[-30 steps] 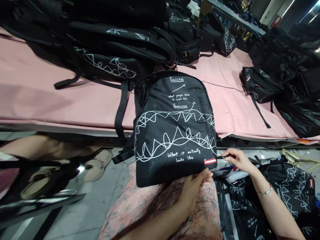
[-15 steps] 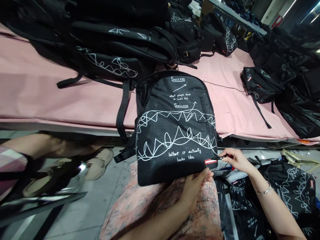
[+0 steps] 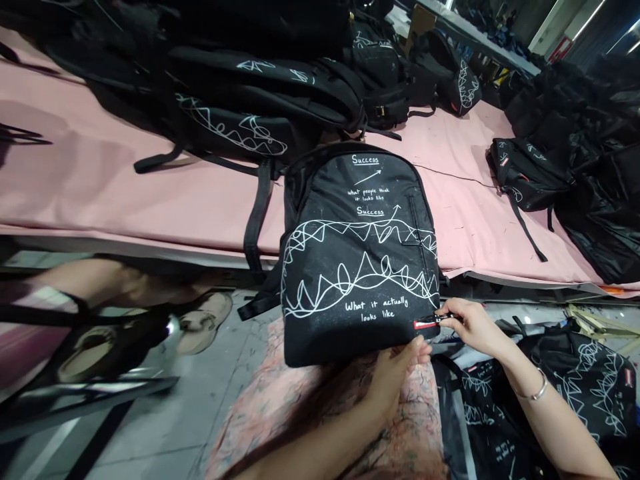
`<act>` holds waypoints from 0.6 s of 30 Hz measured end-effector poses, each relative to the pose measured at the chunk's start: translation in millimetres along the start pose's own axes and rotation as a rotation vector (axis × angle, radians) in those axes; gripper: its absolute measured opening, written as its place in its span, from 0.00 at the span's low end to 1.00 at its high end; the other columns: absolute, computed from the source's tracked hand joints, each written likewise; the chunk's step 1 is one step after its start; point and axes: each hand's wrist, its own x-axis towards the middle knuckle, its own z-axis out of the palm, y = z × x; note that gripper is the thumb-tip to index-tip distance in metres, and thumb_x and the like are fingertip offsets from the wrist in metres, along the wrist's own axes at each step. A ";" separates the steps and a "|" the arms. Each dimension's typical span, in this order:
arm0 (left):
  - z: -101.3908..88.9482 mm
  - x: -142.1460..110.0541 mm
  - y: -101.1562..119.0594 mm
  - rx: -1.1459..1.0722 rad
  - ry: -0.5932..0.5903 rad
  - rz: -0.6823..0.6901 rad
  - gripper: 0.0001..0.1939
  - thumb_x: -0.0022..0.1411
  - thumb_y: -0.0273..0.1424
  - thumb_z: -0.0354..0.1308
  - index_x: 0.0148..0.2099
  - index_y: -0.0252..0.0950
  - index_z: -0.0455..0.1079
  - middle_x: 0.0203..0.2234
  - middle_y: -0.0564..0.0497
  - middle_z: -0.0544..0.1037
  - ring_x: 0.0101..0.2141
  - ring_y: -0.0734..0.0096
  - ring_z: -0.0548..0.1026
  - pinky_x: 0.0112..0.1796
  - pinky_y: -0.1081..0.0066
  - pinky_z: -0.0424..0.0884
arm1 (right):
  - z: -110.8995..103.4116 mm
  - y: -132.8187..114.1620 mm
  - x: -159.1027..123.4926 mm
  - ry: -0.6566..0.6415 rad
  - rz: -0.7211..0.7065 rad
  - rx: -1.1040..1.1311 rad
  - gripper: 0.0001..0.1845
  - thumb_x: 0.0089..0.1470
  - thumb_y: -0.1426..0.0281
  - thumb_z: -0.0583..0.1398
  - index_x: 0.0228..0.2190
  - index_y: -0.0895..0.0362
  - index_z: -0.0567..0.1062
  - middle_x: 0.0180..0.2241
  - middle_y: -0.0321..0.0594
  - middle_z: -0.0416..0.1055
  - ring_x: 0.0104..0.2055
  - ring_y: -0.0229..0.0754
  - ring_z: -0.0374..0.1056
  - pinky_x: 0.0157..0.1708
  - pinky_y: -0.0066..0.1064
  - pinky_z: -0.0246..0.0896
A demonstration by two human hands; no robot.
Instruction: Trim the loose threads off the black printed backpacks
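Observation:
A black backpack (image 3: 320, 340) with white scribbled lines and lettering leans upright at the table's edge, above a patterned cloth over my lap. My left hand (image 3: 407, 357) pinches its lower right edge, just beneath a small red-and-white label (image 3: 425, 325). In my right hand (image 3: 473, 325) is a pair of small dark thread snips (image 3: 440, 319), their tip against the label's right part. The fingers partly cover the snips, so I cannot tell whether the blades are apart.
More black backpacks (image 3: 310, 100) lie on the pink-covered table (image 3: 470, 220). Printed backpacks (image 3: 595, 380) are piled low on my right. At left, another person's leg (image 3: 100, 280) and sandal (image 3: 207, 327) show beside a metal frame (image 3: 125, 387).
My right hand has brought the snips a little left, from beside the backpack's edge onto the label. My left hand keeps its grip. The whole view has shifted slightly.

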 end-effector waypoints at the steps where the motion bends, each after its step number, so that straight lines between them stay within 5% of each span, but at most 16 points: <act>1: -0.4 -0.3 -0.1 0.007 -0.005 0.002 0.25 0.45 0.46 0.62 0.38 0.29 0.73 0.37 0.40 0.78 0.38 0.61 0.75 0.43 0.65 0.63 | -0.3 -1.3 0.7 -0.006 0.000 -0.007 0.06 0.57 0.68 0.55 0.33 0.56 0.71 0.31 0.39 0.72 0.33 0.41 0.67 0.34 0.30 0.59; 18: -1.2 -1.3 3.1 0.045 -0.040 -0.012 0.26 0.47 0.46 0.59 0.42 0.29 0.72 0.38 0.39 0.78 0.41 0.57 0.74 0.48 0.60 0.61 | -5.3 -8.7 0.5 -0.040 0.042 0.007 0.06 0.56 0.69 0.56 0.33 0.57 0.71 0.31 0.38 0.72 0.33 0.40 0.67 0.33 0.28 0.58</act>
